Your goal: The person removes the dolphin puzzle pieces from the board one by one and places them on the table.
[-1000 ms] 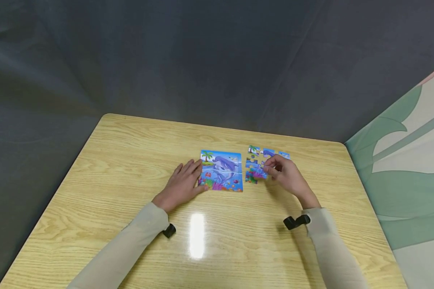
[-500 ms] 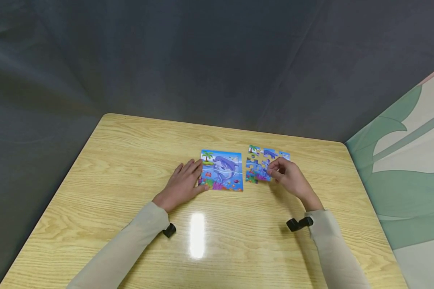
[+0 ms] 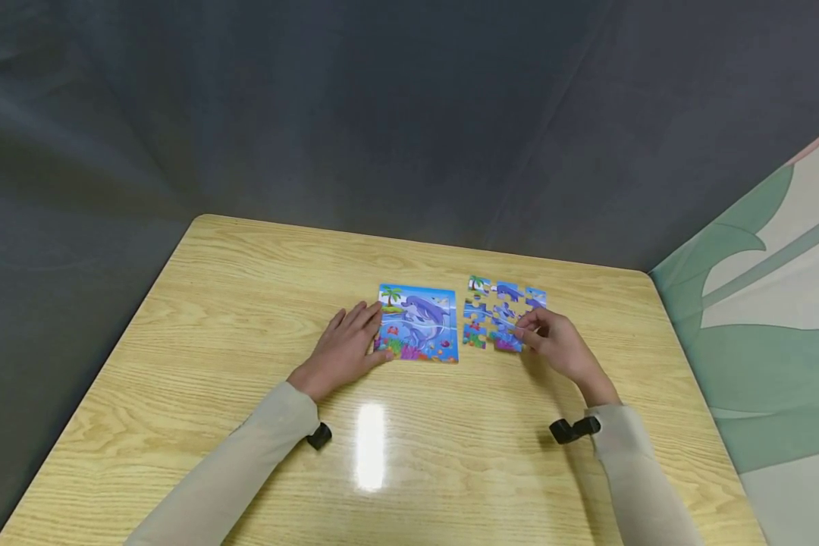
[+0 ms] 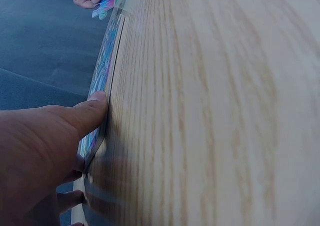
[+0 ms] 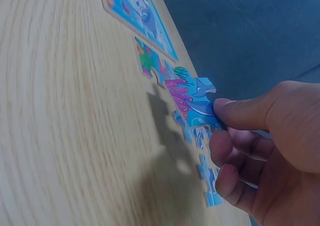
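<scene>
A square dolphin picture [image 3: 419,322], with a palm and seabed, lies flat on the table. Along its left edge rests my left hand [image 3: 341,353], fingers spread; in the left wrist view the thumb [image 4: 92,110] touches its near edge. My right hand [image 3: 563,349] pinches a jigsaw piece [image 5: 192,100] with pink-purple coral and part of a blue dolphin. The right wrist view shows this piece raised over its shadow. Several other jigsaw pieces [image 3: 476,312] lie right of the picture, in a partial copy of the same scene. Right-hand fingers cover some of them in the head view.
The wooden table [image 3: 246,303] runs back to a dark grey curtain [image 3: 409,121]. A green-and-white patterned surface [image 3: 778,303] borders its right side. A bright light reflection [image 3: 371,447] shows on the tabletop. Both wrists carry small black cameras.
My right hand has moved right and slightly nearer with the coral piece, uncovering more of the laid-out pieces. The left hand and the dolphin picture have stayed put.
</scene>
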Demonstrator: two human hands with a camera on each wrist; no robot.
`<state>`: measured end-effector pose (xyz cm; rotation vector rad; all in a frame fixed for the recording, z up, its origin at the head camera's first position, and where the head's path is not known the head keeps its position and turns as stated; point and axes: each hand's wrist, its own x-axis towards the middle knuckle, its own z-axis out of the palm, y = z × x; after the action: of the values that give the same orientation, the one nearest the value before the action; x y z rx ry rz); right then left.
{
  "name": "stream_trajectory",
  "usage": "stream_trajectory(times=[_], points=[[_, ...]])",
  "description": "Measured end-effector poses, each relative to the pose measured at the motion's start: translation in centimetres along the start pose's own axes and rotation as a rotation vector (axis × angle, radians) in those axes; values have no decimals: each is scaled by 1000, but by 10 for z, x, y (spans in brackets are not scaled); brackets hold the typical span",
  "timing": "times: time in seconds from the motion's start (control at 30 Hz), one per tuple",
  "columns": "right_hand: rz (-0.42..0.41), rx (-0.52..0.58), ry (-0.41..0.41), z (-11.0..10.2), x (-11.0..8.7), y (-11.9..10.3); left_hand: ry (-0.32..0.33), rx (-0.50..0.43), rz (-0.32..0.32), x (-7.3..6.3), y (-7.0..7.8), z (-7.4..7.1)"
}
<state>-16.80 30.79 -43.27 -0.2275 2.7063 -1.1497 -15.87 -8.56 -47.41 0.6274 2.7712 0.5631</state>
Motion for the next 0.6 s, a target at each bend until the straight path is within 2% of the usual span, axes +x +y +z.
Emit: stream_trajectory(times=[0.6], points=[[77, -24, -33, 4, 0, 18, -5, 3, -9, 0, 1, 0]])
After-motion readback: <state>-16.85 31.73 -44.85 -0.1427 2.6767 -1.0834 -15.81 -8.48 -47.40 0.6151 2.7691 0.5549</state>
